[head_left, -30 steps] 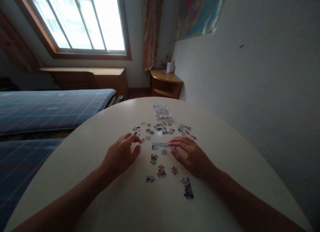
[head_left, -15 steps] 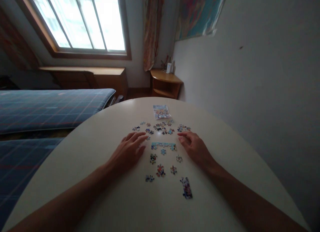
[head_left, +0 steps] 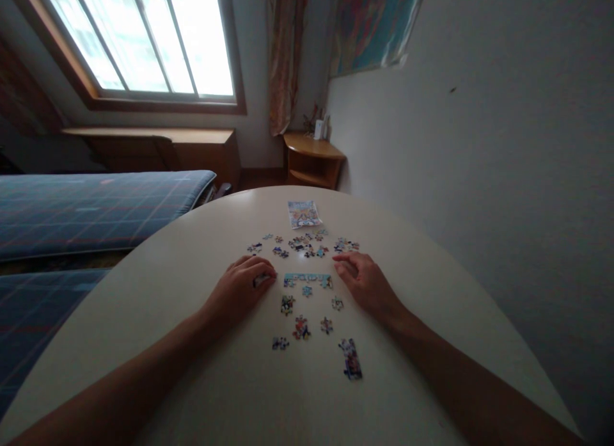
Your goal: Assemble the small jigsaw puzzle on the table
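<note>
My left hand (head_left: 242, 283) rests on the table at the left of the jigsaw pieces. Its thumb and fingers are closed together on a small puzzle piece, mostly hidden by the fingers. My right hand (head_left: 367, 283) lies at the right, open, index finger and thumb a little apart and nothing between them. Between the hands is a joined blue strip of puzzle pieces (head_left: 307, 278), with a loose blue piece (head_left: 307, 292) just below it. Nearer me lie a red joined cluster (head_left: 302, 328), a dark cluster (head_left: 287, 304) and a longer joined section (head_left: 352, 359).
Several loose puzzle pieces (head_left: 307, 244) are scattered beyond my hands. Behind them lies a printed picture sheet (head_left: 304, 214) on the round white table (head_left: 230, 388). A bed with a plaid mattress (head_left: 96, 199) stands at the left, and a wall (head_left: 503, 177) runs along the right.
My left fingers have curled and closed over the small piece that lay at their tips. The whole view has shifted slightly. My right hand stays in nearly the same place by the pieces.
</note>
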`<state>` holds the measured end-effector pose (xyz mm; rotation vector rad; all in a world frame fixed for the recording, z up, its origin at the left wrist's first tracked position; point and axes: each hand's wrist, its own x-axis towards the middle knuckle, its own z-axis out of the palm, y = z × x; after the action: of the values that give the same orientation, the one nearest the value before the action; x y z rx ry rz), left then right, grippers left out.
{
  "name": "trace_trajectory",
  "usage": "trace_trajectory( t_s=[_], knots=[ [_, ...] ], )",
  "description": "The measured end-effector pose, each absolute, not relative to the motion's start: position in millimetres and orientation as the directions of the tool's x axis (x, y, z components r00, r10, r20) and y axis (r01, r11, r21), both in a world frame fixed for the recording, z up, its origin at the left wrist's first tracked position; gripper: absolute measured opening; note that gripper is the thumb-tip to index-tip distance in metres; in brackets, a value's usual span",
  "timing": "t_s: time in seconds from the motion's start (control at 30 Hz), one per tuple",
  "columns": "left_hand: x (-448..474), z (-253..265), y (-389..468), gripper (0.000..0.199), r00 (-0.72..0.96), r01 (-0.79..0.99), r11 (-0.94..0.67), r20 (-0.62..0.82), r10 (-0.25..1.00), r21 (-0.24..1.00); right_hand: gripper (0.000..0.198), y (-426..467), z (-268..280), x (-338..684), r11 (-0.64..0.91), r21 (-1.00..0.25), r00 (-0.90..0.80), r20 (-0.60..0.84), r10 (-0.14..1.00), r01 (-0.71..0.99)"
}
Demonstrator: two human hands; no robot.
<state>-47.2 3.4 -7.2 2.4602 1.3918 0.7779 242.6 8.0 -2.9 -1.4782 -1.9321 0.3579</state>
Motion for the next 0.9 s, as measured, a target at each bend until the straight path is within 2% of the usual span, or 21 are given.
trace_trajectory(
  t_s=[0.17,0.43,0.73,0.9],
  knots=[
    [-46.3,-8.2,4.6,0.015,0.371,0.731,-0.479,0.306,0.877,0.486,0.029,6.9,-1.4,241.7,0.317,-0.575,-0.138,0.333,0.933,0.754],
    [-48.8,-10.8,3.0,0.020,0.377,0.741,-0.506,0.350,0.857,0.441,0.029,6.3,-1.0,241.2,0.321,-0.573,-0.141,0.337,0.931,0.754],
    [-46.8,-8.4,4.0,0.017,0.378,0.719,-0.487,0.308,0.873,0.495,0.030,6.1,-0.4,241.4,0.315,-0.573,-0.147,0.320,0.936,0.757],
    [-46.3,-9.1,2.6,0.016,0.380,0.703,-0.508,0.341,0.860,0.497,0.030,5.5,0.9,241.4,0.316,-0.566,-0.153,0.317,0.936,0.762]
  ],
)
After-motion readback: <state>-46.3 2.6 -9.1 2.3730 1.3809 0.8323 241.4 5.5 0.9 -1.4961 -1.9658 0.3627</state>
